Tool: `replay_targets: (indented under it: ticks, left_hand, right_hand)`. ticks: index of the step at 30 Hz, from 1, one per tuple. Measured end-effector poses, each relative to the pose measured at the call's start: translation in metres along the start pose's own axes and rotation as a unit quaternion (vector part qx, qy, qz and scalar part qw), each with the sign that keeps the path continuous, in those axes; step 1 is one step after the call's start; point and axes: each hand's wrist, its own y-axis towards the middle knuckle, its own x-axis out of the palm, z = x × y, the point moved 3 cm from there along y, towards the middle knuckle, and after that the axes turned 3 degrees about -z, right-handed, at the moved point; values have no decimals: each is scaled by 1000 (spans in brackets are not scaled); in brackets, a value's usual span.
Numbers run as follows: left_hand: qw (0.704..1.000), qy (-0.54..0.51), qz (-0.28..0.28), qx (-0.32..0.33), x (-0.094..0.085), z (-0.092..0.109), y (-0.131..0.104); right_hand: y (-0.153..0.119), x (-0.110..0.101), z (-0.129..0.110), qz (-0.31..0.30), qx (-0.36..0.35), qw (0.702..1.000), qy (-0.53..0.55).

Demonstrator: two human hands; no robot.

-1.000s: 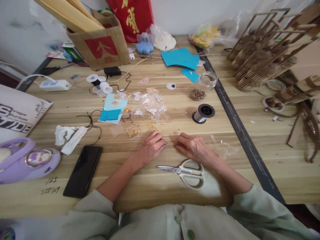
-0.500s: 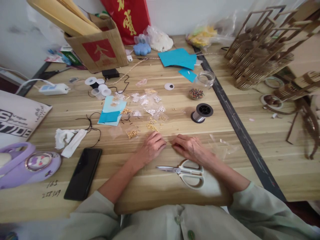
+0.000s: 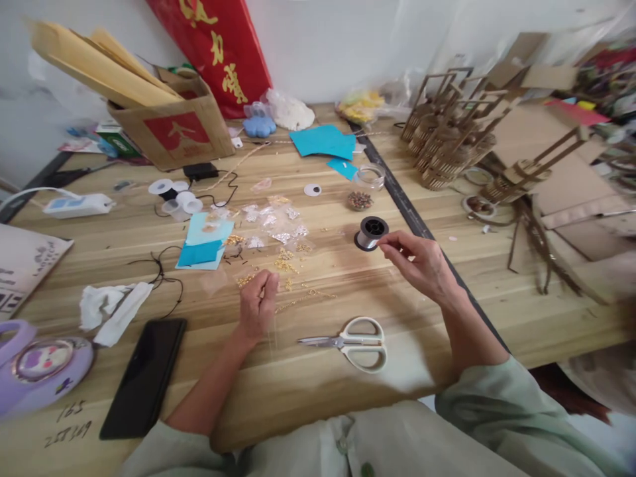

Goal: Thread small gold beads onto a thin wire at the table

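Note:
My left hand is closed above the table, with a thin strand seeming to hang below it; what its fingers hold is too small to name. A fine gold chain lies just right of it. My right hand is raised beside the black spool of clear thread, thumb and forefinger pinched at its right edge; what is between them is too small to tell. White-handled scissors lie between my forearms. Gold beads and small bags of silver pieces lie beyond my left hand.
A black phone and purple object lie at left. Blue packets sit behind my left hand. A bead jar stands past the spool. Bamboo baskets and cardboard occupy the right.
My hands have come apart. The right moved right and away from me to the spool, and the left moved left. The gold chain now lies exposed on the table. The view has shifted.

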Motion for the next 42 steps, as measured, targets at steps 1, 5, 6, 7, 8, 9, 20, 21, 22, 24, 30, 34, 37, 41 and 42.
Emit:
replay_targets:
  ticks: [1,5,6,7,8,9,20,21,22,24,30,34,37,41,42]
  left_hand:
    - [1000,-10,2,-3,0,0,-1]
    - [1000,-22,-2,-1,0,2,-3]
    - [1000,-21,-2,-2,0,3,-3]
    - [1000,-21,-2,-4,0,4,-3]
    - [1000,-21,-3,-5,-1,4,-3]
    - [1000,-24,-7,-3,-1,5,-3]
    - [999,-2,-48,25,2,-6,1]
    - [999,-2,-48,22,2,-7,2]
    - [999,-5,-49,15,1,-8,3]
    - [999,-23,-40,-4,-1,-10,5]
    - [991,-116,-17,-67,-6,-20,11]
    - [985,-149,-21,-86,-6,-25,13]
    - [983,-152,-29,-98,-5,-27,13]
    - [980,-158,-45,-108,-3,-27,13]
    - [980,-159,-48,-109,-2,-27,13]
  right_hand:
    - [-2,-5,1,-1,-1,1000,-17]
    - [-10,-6,7,-48,-25,991,-124]
    - [-13,-2,8,-76,-36,983,-161]
    - [-15,4,7,-111,-51,972,-198]
    - [-18,11,7,-152,-68,958,-234]
    - [-21,19,5,-189,-86,943,-261]
    - [-31,60,-12,-329,-218,834,-385]
    - [-30,60,-12,-328,-219,834,-386]
    - [-30,59,-11,-326,-219,836,-383]
    - [-29,59,-8,-322,-216,848,-361]
    - [-19,55,6,-287,-156,930,-167]
    - [-12,53,9,-251,-83,964,29]
    - [-10,55,11,-262,-20,958,116]
    - [-9,54,12,-273,24,947,170]
    - [-9,54,12,-272,25,946,172]
